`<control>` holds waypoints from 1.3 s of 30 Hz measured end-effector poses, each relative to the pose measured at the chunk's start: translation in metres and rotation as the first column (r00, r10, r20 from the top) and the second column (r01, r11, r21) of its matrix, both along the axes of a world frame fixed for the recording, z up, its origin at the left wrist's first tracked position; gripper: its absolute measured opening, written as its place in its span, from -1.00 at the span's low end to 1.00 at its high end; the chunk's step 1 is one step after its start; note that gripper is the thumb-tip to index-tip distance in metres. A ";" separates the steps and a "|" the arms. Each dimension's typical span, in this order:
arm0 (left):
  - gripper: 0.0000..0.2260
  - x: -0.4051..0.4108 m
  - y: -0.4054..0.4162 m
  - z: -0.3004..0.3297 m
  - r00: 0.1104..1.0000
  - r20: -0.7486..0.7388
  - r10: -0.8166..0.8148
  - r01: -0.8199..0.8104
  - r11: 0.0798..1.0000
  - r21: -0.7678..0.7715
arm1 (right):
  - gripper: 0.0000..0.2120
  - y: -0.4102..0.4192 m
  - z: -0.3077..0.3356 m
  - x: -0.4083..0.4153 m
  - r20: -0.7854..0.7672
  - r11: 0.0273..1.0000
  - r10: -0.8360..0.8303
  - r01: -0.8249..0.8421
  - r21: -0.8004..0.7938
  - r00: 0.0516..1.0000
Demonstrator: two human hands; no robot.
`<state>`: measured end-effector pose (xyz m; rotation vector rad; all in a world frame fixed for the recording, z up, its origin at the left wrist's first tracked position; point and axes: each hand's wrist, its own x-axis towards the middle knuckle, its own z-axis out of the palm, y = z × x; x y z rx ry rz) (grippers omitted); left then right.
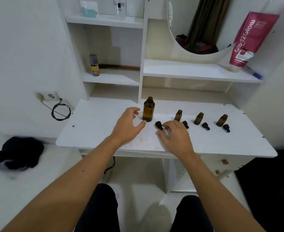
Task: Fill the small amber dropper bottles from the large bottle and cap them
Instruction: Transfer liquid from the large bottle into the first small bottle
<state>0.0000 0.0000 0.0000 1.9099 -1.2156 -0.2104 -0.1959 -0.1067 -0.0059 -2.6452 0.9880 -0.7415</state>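
Head view: your left hand (129,125) is spread wide and holding nothing, its fingertips just left of the large bottle (148,109), which stands upright and uncapped on the white desk (94,131), so that hand is the nearer one. Your right hand (174,136) hovers loosely curled and empty over the desk between 2 loose black caps. 3 small bottles, the nearest (178,115) just beyond its fingers, stand open in a row to the right, each with a cap beside it; nothing blocks the reach.

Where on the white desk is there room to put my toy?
Bare desk lies left of the left hand, and along the front edge right of the right hand. It is crowded from the large bottle along the small bottles and caps.
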 end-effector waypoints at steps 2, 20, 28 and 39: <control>-0.42 0.001 -0.008 0.001 0.998 -0.060 0.016 -0.016 1.000 -0.002 | -0.67 -0.002 0.001 0.003 0.032 0.999 -0.032 0.032 0.019 0.999; -0.55 0.006 -0.031 -0.002 0.988 -0.151 -0.037 0.031 0.999 -0.043 | -0.87 -0.015 0.091 0.020 0.641 0.966 -0.136 -0.042 0.255 0.755; -0.53 0.008 -0.033 -0.004 0.989 -0.144 -0.036 0.031 0.999 -0.035 | -0.85 -0.018 0.122 0.034 0.684 0.985 0.007 -0.121 0.119 0.730; -0.53 0.007 -0.034 -0.003 0.991 -0.129 -0.029 0.025 0.999 -0.033 | -0.82 -0.028 0.130 0.056 0.543 0.977 0.115 -0.193 0.089 0.832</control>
